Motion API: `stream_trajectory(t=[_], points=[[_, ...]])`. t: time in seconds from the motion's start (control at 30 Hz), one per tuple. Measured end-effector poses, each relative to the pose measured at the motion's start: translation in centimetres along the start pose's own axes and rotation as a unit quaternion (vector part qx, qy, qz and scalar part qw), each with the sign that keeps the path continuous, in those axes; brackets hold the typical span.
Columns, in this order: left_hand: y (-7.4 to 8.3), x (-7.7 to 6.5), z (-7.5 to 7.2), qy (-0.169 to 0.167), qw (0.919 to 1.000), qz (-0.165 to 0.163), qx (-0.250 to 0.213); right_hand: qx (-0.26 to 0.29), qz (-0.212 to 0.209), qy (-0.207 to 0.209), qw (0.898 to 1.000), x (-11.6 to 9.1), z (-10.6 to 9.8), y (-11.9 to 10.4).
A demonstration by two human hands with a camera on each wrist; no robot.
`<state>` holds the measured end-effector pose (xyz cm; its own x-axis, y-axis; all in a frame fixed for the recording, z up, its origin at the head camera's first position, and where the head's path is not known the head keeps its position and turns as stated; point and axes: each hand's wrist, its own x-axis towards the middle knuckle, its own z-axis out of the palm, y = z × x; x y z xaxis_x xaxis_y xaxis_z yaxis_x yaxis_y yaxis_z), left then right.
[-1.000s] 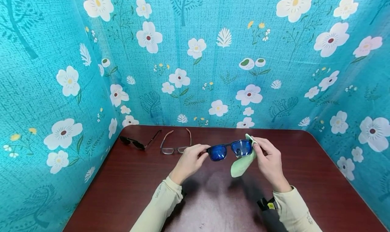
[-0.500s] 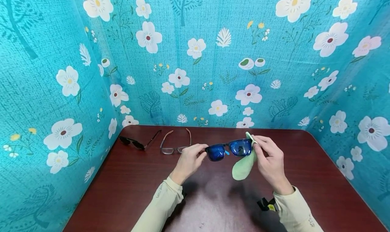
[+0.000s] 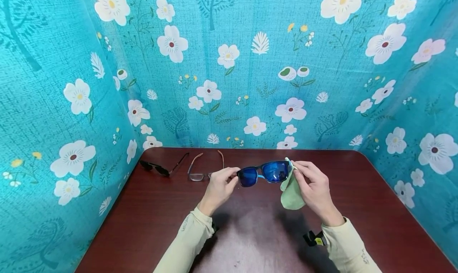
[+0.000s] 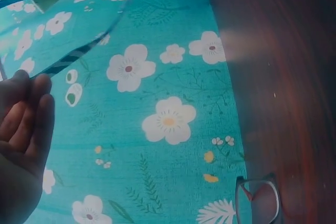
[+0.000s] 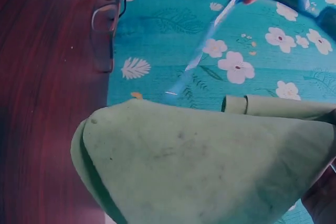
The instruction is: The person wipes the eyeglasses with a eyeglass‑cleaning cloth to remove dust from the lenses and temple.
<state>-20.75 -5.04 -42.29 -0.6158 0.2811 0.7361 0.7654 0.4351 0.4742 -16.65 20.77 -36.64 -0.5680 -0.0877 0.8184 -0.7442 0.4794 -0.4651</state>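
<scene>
Blue-lensed sunglasses (image 3: 274,172) with a dark frame are held up above the table, lenses facing the head camera. My left hand (image 3: 219,187) pinches their left end by the hinge; in the left wrist view the left hand (image 4: 23,114) grips a dark blue temple. At the right end, my right hand (image 3: 316,189) pinches a pale green cloth (image 3: 292,193) against the frame's edge, and the cloth hangs below the fingers. The right wrist view is largely filled by the cloth (image 5: 205,161), which hides most of the right hand.
On the dark red table (image 3: 143,225), black sunglasses (image 3: 157,168) lie at the back left. Beside them are clear eyeglasses (image 3: 196,177) with temples spread, partly covered by the left hand. A flowered turquoise curtain (image 3: 236,86) stands behind and at both sides.
The sunglasses and both hands have shifted slightly left. The lenses have tilted, and the hanging part of the cloth has swung a little right, nearer the right hand.
</scene>
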Motion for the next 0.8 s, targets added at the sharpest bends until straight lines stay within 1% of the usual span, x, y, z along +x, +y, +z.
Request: stream_trajectory(t=[0.1,0.2,0.33,0.47,0.57,0.63,0.8], points=[[-0.2,-0.1,0.0,-0.021,0.9997,-0.003,0.014,-0.001,-0.007,-0.002,1.0,0.1,0.0,0.4],[-0.3,-0.1,0.2,-0.034,0.9992,-0.009,0.019,0.009,0.0,-0.012,1.0,0.1,0.0,1.1],[-0.4,-0.2,0.5,-0.035,0.9991,-0.024,0.004,0.043,0.03,-0.03,0.998,-0.2,0.1,1.9],[-0.4,-0.4,0.7,-0.034,0.9974,-0.056,-0.03,0.066,0.055,-0.046,0.995,-0.5,0.2,2.1],[-0.5,-0.5,0.8,-0.028,0.9953,-0.077,-0.051,0.079,0.065,-0.066,0.993,-0.7,0.2,1.9],[-0.6,-0.5,0.7,-0.017,0.995,-0.082,-0.056,0.091,0.074,-0.079,0.99,-0.8,0.2,1.7],[-0.8,-0.3,0.6,0.017,0.9939,-0.088,-0.064,0.123,0.087,-0.094,0.984,-0.7,0.2,0.5]])
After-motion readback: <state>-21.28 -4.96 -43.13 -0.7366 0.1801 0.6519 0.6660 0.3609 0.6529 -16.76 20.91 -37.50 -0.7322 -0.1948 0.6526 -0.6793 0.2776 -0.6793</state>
